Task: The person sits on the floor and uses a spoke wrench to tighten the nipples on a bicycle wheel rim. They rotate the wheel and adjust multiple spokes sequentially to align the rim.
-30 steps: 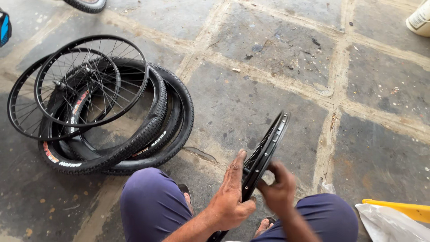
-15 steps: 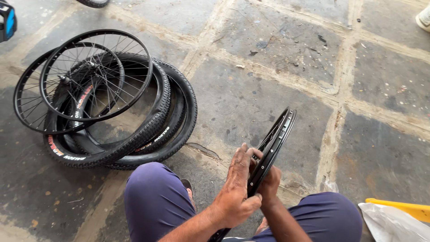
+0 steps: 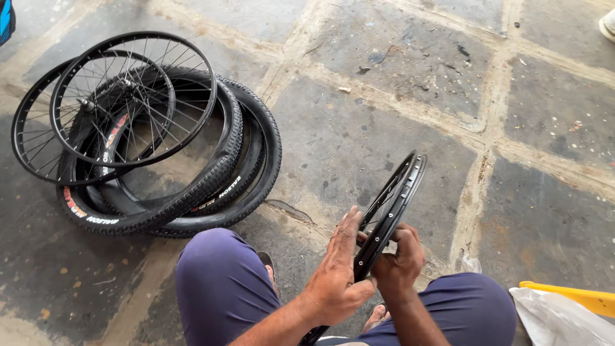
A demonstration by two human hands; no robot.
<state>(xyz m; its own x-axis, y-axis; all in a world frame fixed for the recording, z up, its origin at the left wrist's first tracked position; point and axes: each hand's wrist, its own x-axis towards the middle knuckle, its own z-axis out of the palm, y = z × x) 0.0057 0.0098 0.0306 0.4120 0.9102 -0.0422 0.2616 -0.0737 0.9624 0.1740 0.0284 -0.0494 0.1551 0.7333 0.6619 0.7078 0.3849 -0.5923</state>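
A black spoked bicycle wheel rim [image 3: 400, 192] stands on edge between my knees, seen almost edge-on and tilted up to the right. My left hand [image 3: 336, 272] lies flat against its left side with the fingers stretched up along the rim. My right hand [image 3: 398, 259] is curled around the rim's right edge near the bottom. Both hands hold the rim. Its lower part is hidden behind my hands and legs.
Two spoked wheels [image 3: 128, 96] lie on a pile of black knobby tyres [image 3: 218, 186] at the left on the stone-slab floor [image 3: 397, 77]. A white bag [image 3: 564, 320] and a yellow edge [image 3: 576, 295] sit at the bottom right. A shoe [image 3: 607, 24] shows top right.
My right hand has slid down the rim's right edge and closed around it. The view has shifted slightly; the pile of wheels and tyres has not moved.
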